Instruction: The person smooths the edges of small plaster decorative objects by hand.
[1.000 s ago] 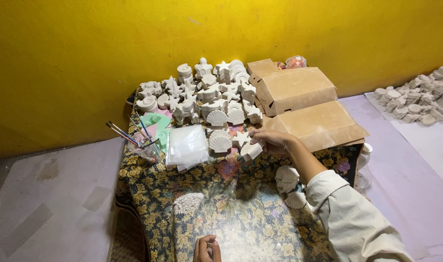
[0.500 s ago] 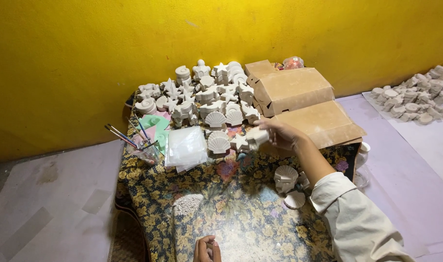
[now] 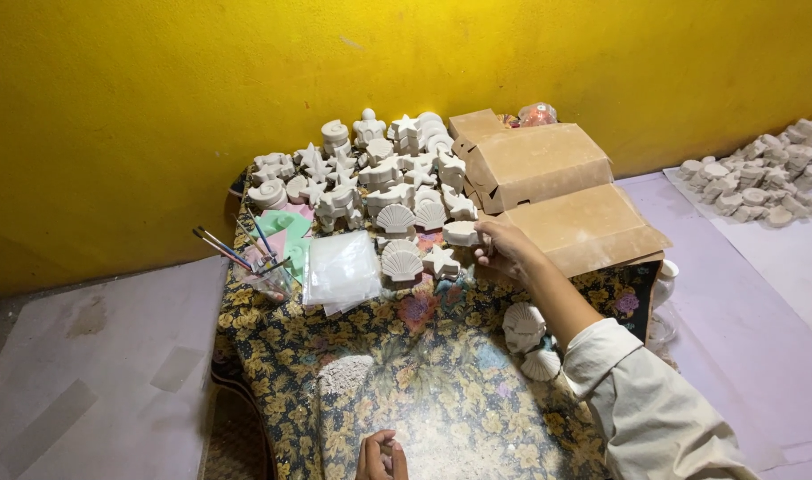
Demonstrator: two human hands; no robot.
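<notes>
Gripping chalky plaster piece [image 3: 462, 234], right hand [image 3: 505, 251]

White plaster piece [image 3: 462, 233], flattish and unpainted, held level at the front edge of the plaster figure cluster, just beside a star piece [image 3: 441, 261].

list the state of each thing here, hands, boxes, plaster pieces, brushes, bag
right hand: gripping a white plaster piece at the cluster's edge
left hand: closed, low over the floral cloth
cardboard boxes: flaps closed, dusty
plaster figures: unpainted, crowded together
paintbrushes: standing in a clear cup
plastic bag: lying flat
</notes>
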